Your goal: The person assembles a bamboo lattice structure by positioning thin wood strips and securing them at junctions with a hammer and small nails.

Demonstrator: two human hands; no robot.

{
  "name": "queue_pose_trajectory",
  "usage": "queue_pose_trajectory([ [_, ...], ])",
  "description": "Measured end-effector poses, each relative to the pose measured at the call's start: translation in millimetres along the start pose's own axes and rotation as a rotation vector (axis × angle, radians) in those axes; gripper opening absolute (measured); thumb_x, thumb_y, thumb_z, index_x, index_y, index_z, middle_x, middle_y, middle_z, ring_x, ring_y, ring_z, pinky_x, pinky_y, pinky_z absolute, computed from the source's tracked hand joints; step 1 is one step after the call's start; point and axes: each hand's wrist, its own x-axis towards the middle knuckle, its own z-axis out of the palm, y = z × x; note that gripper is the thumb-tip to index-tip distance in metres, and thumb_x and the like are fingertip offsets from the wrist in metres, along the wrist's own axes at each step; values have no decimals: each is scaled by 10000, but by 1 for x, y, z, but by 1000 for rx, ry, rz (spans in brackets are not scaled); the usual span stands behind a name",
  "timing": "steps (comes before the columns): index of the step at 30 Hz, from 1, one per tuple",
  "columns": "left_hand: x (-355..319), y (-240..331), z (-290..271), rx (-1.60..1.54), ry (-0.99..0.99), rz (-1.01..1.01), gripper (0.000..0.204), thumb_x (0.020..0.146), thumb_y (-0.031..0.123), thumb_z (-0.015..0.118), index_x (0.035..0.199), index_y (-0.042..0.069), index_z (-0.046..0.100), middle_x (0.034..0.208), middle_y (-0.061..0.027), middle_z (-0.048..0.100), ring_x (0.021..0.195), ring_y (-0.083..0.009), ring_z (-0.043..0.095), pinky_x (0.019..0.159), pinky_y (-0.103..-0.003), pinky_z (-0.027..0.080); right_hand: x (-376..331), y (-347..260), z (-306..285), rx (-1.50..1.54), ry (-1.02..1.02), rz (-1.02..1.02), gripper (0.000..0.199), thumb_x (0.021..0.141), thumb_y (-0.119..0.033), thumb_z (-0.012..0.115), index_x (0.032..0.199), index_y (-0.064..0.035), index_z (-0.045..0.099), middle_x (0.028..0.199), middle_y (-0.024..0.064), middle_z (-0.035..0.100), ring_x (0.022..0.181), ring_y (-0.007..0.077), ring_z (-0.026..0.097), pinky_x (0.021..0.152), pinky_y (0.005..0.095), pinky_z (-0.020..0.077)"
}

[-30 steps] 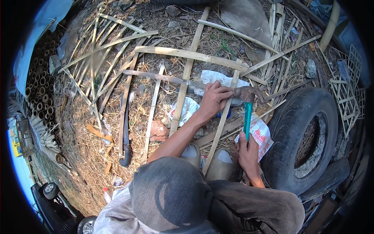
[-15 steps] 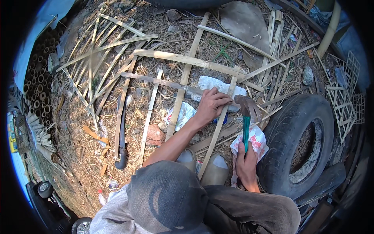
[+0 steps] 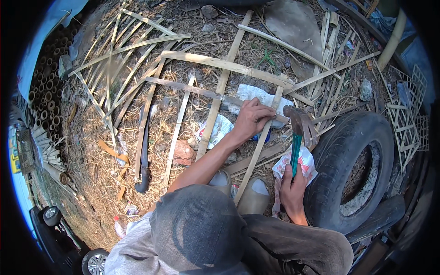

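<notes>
My right hand [image 3: 293,192] grips a claw hammer by its green handle [image 3: 296,153], its rusty head [image 3: 302,124] raised beside the slats on the right. At the crossing of an upright bamboo slat [image 3: 256,153] and a darker cross slat [image 3: 192,89], my left hand [image 3: 253,120] has its fingertips pinched together. What they hold is too small to make out. These slats belong to a bamboo lattice on the ground, with a long upper cross slat [image 3: 224,65] and a wide upright slat [image 3: 223,78]. The hammer head is apart from the left fingers.
A big tyre [image 3: 350,172] stands close to my right hand. A machete [image 3: 144,160] and a reddish stone [image 3: 183,152] lie left of my left arm. Loose bamboo strips [image 3: 327,68] are at the far right, more bamboo frames [image 3: 133,46] at the far left. Sandals [image 3: 254,197] are below the lattice.
The hammer has moved slightly right and its handle now leans further to the right. My left hand stays at the slat crossing. The whole view has shifted a little.
</notes>
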Motion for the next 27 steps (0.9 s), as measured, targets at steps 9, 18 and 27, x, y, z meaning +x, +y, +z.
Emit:
queue_pose_trajectory([
  [9,-1,2,-2,47,-11,16,177,779,60,807,943,126,795,1023,44,780,901,-166,602,834,-348,390,-5,9,4,6,-18,52,332,1090,-249,526,1029,74,577,578,184,534,485,328,530,515,452,391],
  [18,4,3,4,-5,-15,-12,176,792,45,793,952,119,790,1021,38,781,899,-166,609,842,-346,391,-7,12,3,48,-17,93,344,1094,-250,514,1065,85,587,583,169,528,483,321,517,515,442,389],
  [27,6,5,4,29,-38,-23,186,786,26,785,946,120,786,977,42,774,873,-169,599,834,-344,388,-9,15,1,27,-38,54,316,1090,-239,514,1029,61,592,618,189,551,504,356,533,528,463,400],
])
